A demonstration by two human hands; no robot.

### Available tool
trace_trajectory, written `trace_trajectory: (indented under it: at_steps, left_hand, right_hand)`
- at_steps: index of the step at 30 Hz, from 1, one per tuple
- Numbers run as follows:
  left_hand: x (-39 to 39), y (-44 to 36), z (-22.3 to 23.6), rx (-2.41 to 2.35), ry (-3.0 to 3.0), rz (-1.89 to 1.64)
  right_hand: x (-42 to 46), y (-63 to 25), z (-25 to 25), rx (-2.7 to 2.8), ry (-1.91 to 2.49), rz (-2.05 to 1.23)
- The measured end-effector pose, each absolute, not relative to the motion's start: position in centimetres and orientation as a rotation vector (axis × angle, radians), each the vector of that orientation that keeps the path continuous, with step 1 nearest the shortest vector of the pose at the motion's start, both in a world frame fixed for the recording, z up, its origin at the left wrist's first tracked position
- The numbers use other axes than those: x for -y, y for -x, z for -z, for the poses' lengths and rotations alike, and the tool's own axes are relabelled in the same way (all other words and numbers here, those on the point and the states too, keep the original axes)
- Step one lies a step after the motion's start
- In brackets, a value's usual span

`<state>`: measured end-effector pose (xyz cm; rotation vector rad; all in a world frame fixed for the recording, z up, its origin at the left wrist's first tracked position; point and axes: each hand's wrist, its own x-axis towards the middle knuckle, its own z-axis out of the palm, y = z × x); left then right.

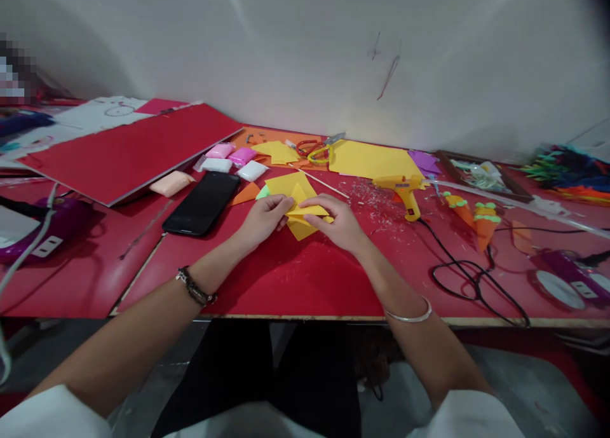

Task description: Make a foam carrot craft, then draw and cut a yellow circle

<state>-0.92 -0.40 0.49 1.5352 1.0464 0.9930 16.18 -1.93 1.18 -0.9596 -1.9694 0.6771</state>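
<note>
While left fingers (pixel 275 205) and right fingers (pixel 332 205) apparently pinch yellow paper (pixel 298 195), a wall (pixel 295 63) backs the red table (pixel 290 279).

Yellow paper (pixel 312 211), folded, pointed; between both hands (pixel 265 219)

Head-worn view, facing forward and down, near red table (pixel 295 292)

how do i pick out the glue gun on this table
On the red table, start at the person's right hand and go right, short of the two orange cones. There, beside the large yellow sheet, is the glue gun. Unlike that flat sheet, it is pistol-shaped, with a black cord at its handle.
</note>
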Motion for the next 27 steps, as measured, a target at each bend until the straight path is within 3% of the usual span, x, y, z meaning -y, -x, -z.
trace_trajectory:
  at_steps: [11, 27]
  left_hand:
    - [0.52, 0.85, -0.50, -1.009, -1.576, -0.898]
    - [0.92, 0.60, -0.52, -0.930, -1.795, -0.765]
  right_hand:
    - [1.24, -16.88, -0.97, 2.041, 0.857, -0.922]
    - [1.33, -16.05, -0.38, 1.517, 0.959, -1.200]
